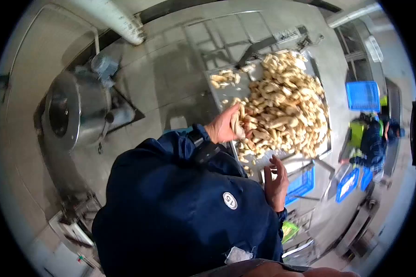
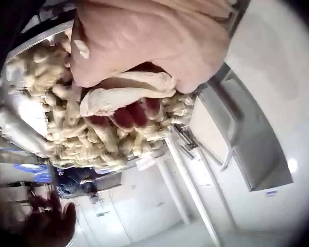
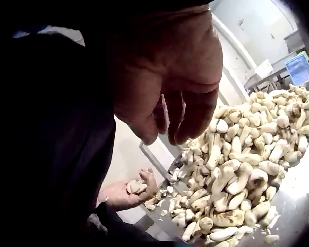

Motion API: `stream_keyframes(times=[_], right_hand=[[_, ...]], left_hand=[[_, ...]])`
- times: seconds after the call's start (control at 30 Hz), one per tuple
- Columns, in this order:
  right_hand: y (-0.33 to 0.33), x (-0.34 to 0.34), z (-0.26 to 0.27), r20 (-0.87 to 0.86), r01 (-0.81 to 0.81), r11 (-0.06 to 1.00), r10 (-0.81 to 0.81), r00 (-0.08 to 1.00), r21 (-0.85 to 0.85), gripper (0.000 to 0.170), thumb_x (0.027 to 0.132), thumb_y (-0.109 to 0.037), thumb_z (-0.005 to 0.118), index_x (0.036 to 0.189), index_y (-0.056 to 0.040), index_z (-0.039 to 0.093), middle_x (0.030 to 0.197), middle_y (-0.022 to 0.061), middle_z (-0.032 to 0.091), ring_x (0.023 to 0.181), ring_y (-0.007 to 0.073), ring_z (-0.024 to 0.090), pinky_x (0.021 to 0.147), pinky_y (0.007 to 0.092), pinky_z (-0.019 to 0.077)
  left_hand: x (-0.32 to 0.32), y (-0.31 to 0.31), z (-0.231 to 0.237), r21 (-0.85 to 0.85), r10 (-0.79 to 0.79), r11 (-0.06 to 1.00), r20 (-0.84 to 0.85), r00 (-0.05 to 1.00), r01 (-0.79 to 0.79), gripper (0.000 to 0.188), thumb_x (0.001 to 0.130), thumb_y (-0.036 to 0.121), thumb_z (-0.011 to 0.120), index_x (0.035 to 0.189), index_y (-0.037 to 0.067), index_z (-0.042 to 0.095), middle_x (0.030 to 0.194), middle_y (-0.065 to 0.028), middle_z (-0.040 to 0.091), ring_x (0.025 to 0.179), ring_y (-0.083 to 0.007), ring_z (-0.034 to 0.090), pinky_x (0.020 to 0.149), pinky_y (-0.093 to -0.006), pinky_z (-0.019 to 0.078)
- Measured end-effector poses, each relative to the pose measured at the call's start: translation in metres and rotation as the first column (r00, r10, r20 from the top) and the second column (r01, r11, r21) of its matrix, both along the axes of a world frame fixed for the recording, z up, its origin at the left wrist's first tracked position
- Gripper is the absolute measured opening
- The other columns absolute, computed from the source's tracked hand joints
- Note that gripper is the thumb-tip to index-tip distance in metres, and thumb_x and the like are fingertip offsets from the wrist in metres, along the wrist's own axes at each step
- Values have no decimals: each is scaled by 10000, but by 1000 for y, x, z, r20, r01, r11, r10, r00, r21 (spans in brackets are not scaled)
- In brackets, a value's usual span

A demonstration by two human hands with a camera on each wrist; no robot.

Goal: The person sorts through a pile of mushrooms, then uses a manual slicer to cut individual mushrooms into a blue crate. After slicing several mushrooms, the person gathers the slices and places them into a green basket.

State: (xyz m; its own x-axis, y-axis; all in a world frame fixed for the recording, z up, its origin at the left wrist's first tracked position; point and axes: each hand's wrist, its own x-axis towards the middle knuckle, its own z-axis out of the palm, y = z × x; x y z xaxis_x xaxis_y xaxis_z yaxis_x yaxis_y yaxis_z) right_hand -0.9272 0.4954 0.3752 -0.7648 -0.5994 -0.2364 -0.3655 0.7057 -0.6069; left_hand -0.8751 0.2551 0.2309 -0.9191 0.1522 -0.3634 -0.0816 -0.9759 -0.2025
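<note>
Mushrooms (image 1: 289, 104) in a heap on a metal table (image 3: 298, 182) above grey floor (image 1: 173, 78).

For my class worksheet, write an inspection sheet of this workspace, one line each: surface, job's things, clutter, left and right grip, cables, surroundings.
Surface: metal table, largely covered.
Job's things: large heap of pale mushrooms, some with brown marks.
Clutter: small pale scraps beside the heap; blue basket near the table.
Left grip: holds a mushroom at the heap's edge.
Right grip: fingers loosely bent, nothing seen in it.
Cables: nothing seen.
Surroundings: metal drum with blue motor; another person beyond the table.
</note>
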Motion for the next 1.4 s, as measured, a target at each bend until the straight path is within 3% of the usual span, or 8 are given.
stream_keyframes(times=[0.17,0.37,0.43,0.57,0.8,1.0,1.2,1.4], right_hand=[[-16,-4,-7,45,-123,992,121,992,23,401,890,-115,631,1280,-56,557,1078,132,674,922,228,648,813,354,520],[-27,-6,-13,16,-258,966,258,966,11,381,896,-125,638,1262,-46,567,1068,160,671,968,263,646,850,361,506],[-30,-2,-2,-39,-334,942,332,942,-33,316,897,-142,637,1194,-44,601,1048,152,674,942,298,645,830,395,518],[-10,6,8,-30,-307,947,305,952,-94,302,880,-154,640,1162,-51,607,996,144,666,912,319,616,815,403,504],[42,70,11,-69,-2,952,-20,997,-307,316,909,-168,590,1212,-77,588,1014,154,650,905,342,632,766,424,517],[73,128,6,-64,213,836,-283,957,-505,240,955,-205,535,1135,-63,605,1002,169,651,938,359,613,794,451,499],[103,219,-22,-52,581,725,-641,766,-370,224,939,-201,545,1119,-86,613,992,151,654,924,363,601,779,465,482],[61,294,-51,-88,874,439,-898,430,-209,245,912,-210,571,1122,-94,620,978,137,668,912,358,614,765,472,485]], left_hand=[[14,-58,21,-140,320,936,-33,947,-322,517,1007,494,386,1222,59,563,952,-102,604,888,-225,589,962,-550,448],[40,-77,17,-163,401,892,-141,905,-421,451,1012,445,411,1166,46,555,867,-64,559,787,-186,563,815,-397,476],[54,-69,25,-180,444,885,52,895,-429,424,1014,428,417,1122,43,558,813,-60,534,747,-174,522,830,-399,461],[72,-46,37,-203,409,899,77,910,-387,365,1012,368,448,1120,34,549,808,-59,507,733,-179,482,829,-386,446],[60,-32,61,-350,7,937,49,999,10,198,965,292,503,964,95,531,781,-13,413,702,-150,421,815,-355,448],[-5,-37,94,-490,-228,829,145,963,270,349,1018,347,454,1169,56,572,772,-22,457,695,-149,448,791,-331,451],[-48,29,122,-483,-544,740,-19,839,468,311,995,273,505,1187,33,552,788,-48,489,699,-154,459,805,-331,460],[-81,79,120,-391,-810,566,-99,578,726,286,990,278,526,1151,42,544,843,-51,471,730,-160,476,849,-350,466]])
